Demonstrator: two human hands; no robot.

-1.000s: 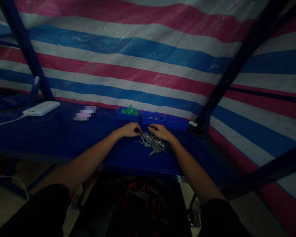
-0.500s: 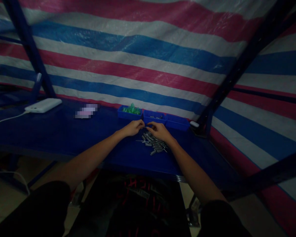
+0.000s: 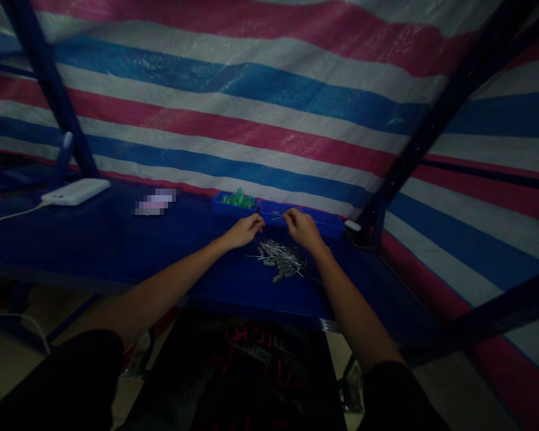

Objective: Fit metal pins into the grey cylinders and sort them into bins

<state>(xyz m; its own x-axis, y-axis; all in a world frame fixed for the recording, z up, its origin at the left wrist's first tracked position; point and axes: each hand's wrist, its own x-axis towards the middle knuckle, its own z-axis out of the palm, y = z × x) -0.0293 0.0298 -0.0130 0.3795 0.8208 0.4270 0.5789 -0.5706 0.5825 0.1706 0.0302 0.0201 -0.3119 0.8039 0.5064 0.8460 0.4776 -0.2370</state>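
A pile of small grey cylindrical parts with thin wire leads point(image 3: 281, 261) lies on the dark blue table point(image 3: 117, 245). My left hand point(image 3: 246, 230) hovers just left of and behind the pile, fingers curled in a pinch; what it holds is too small to see. My right hand point(image 3: 302, 228) is raised above the pile's far side, fingers pinched on a thin part with a wire lead that points left. It is over the middle blue tray point(image 3: 278, 208). Beside that one, a blue tray point(image 3: 233, 205) holds green pieces.
A third blue tray point(image 3: 330, 222) and a small white object point(image 3: 353, 225) sit at the right by a dark frame post point(image 3: 413, 143). A white power bank point(image 3: 75, 191) with a cable lies far left. A striped tarp point(image 3: 269, 108) hangs behind the table.
Both hands lifted off the pile. My right hand rose and moved back toward the middle tray with a thin part; my left hand drew slightly up and away.
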